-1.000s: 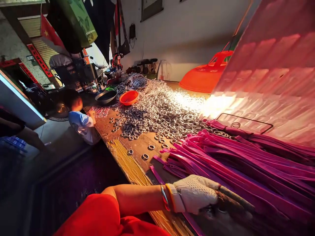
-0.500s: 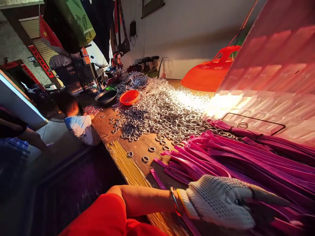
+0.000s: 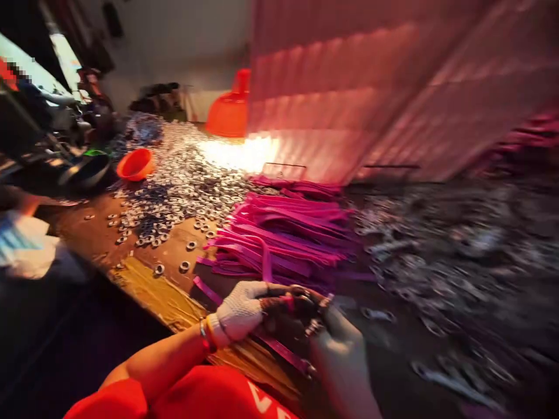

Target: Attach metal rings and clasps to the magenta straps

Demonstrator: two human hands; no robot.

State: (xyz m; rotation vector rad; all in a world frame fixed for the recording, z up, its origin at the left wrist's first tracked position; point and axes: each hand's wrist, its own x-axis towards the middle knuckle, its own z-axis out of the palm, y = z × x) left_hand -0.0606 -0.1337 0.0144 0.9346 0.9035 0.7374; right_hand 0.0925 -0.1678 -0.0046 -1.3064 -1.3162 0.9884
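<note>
at far left, a blurred figure in a pale top (image 3: 24, 247) sits beside the table (image 3: 144, 285), near a dark pan (image 3: 85, 170) and an orange bowl (image 3: 135, 164). past the bowl, a heap of metal rings (image 3: 183, 186) spreads over the table, with stray rings near its front edge. at centre lies a pile of pink straps (image 3: 283, 235), ends pointing left, in front of a slanted pink sheet (image 3: 349, 87). below the pile, the left hand (image 3: 242, 308), in a white knit glove, meets the right hand (image 3: 336, 349), in a darker glove, just above the table edge; the fingers of both are curled in and pressed close around the end of a strap (image 3: 282, 349) and a small metal piece (image 3: 312, 326), but blur hides which fingers pinch what. the strap runs from the hands along the table edge. at right, a dark, blurred mass of metal parts (image 3: 458, 262) covers the table.
</note>
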